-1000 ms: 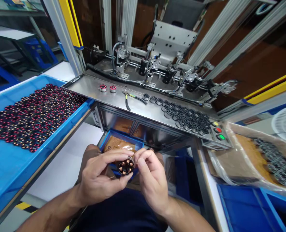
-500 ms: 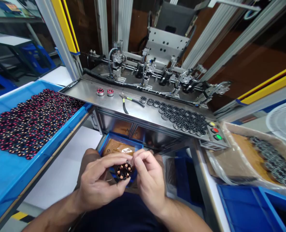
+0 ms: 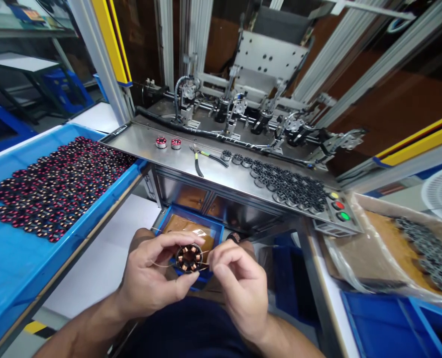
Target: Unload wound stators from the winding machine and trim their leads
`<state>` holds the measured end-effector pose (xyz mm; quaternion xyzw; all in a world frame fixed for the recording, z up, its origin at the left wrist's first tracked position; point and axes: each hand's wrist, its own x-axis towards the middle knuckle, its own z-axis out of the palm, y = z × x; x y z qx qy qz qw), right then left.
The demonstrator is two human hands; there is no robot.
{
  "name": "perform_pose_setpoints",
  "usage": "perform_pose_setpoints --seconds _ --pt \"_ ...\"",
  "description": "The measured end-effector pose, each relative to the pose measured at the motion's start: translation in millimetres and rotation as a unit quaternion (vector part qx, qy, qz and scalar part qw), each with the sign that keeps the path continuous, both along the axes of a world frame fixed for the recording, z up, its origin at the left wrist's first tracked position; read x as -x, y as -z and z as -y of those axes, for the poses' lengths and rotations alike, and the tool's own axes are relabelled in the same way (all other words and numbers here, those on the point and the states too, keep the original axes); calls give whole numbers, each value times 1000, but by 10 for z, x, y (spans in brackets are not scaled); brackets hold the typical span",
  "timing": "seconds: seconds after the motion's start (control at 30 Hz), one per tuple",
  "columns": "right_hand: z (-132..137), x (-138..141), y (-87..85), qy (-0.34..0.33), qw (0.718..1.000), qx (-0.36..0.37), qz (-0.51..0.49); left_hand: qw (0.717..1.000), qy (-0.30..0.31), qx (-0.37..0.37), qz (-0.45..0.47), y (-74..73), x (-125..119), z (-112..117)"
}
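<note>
Between thumb and fingers, my left hand [image 3: 157,273] grips a round black motor stator [image 3: 188,258] wound with copper coils. Its open face is turned up toward the camera. Thin copper wires [image 3: 205,265] stick out from its right side, and another thin wire curves out at the left, across my left fingers. My right hand [image 3: 239,283] is pinched at the right wire ends, just beside the stator. Green-and-black cutting pliers [image 3: 206,158] lie on the metal shelf beyond my hands, with two red stators [image 3: 168,143] to their left.
A blue tray [image 3: 4,258] full of wound stators is at left. Rows of black stator cores [image 3: 288,181] cover the shelf's right part, before a winding machine [image 3: 239,107]. A button box [image 3: 338,211] and a lined carton [image 3: 378,248] stand at right; a blue bin [image 3: 161,226] is below.
The stator is turned to face more squarely upward. My right hand has moved right, away from it, and the wires now show. The whole view has shifted slightly.
</note>
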<state>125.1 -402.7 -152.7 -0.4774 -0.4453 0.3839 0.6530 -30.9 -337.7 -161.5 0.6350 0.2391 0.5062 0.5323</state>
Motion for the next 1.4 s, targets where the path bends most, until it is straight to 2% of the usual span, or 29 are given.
perform_pose_setpoints --seconds 0.13,0.3,0.57,0.8,0.93,1.03,1.23,1.33,1.4 --pt "-4 14 -22 -21 1000 -14 17 1000 13 -8 -13 32 20 8" --pt "-1 -23 -47 -2 997 -45 62 999 21 -31 -20 59 14 12" --pt "36 -36 -17 26 997 -32 61 997 4 -71 -33 43 -25 44" --pt "-4 -63 -4 12 975 -176 135 998 47 -38 -16 -27 -59 53" --pt "32 -66 -40 35 979 -144 140 998 57 -29 -3 -51 -68 50" --pt "43 -97 -39 15 981 -132 145 998 60 -29 -11 -60 -65 45" --pt "-11 -202 -68 -1 965 -171 200 996 85 -18 -8 -83 -66 28" --pt "0 -178 -100 -7 963 -172 206 996 73 -36 -20 -73 -69 25" --pt "22 -124 -109 2 966 -164 199 996 41 -67 -30 -56 -74 31"
